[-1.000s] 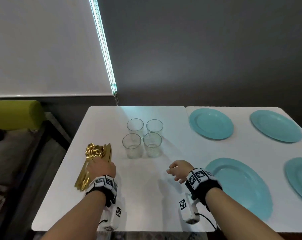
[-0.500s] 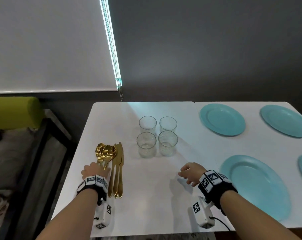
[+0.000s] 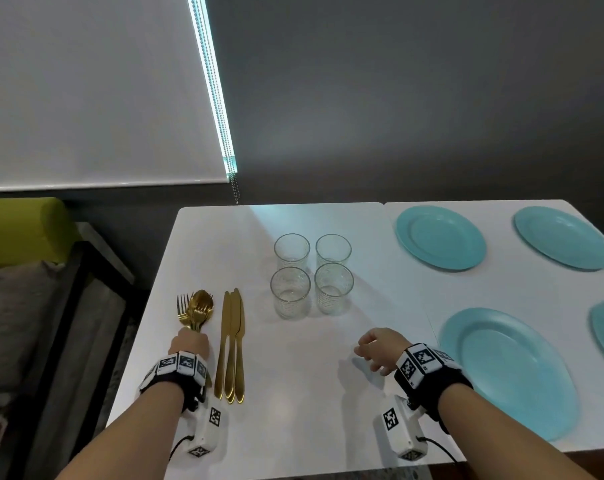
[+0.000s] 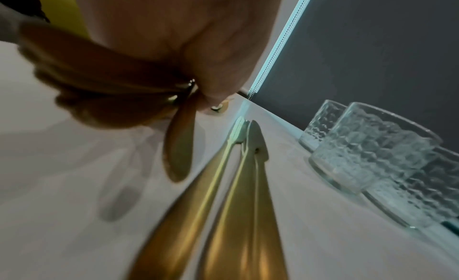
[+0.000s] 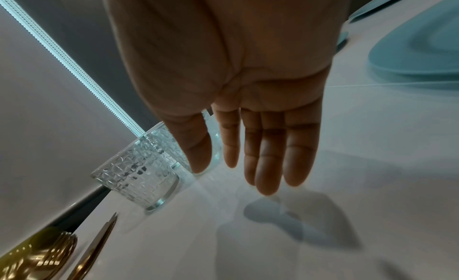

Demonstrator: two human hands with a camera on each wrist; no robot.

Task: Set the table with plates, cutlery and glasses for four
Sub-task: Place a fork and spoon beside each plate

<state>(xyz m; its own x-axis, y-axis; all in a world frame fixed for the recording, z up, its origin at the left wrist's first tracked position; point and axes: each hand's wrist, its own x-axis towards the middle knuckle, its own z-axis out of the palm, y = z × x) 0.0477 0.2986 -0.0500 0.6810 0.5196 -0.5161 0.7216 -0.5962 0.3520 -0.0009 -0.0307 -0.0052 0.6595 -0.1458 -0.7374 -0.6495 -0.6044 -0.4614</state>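
My left hand [image 3: 189, 342] grips the gold forks and spoons [image 3: 195, 308]. My right hand [image 3: 380, 348] is loose, fingers straight, holding nothing.

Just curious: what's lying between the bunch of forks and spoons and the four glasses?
Gold knives, side by side on the white table, lie between the forks and spoons and the glasses; the head view shows it.

1. Bare white table [image 3: 293, 393] between the gold knives [image 3: 232, 344] and the near plate [image 3: 508, 375]; right hand [image 3: 380, 349] hovering there, fingers relaxed.
2. Beyond that gap, four glasses [image 3: 312, 273] clustered close together.
3. Left edge taken by forks and spoons [image 3: 195, 310] gripped in the left hand [image 3: 189, 344], just beside the knives.
4. Right side filled by the far plates [image 3: 440, 237].
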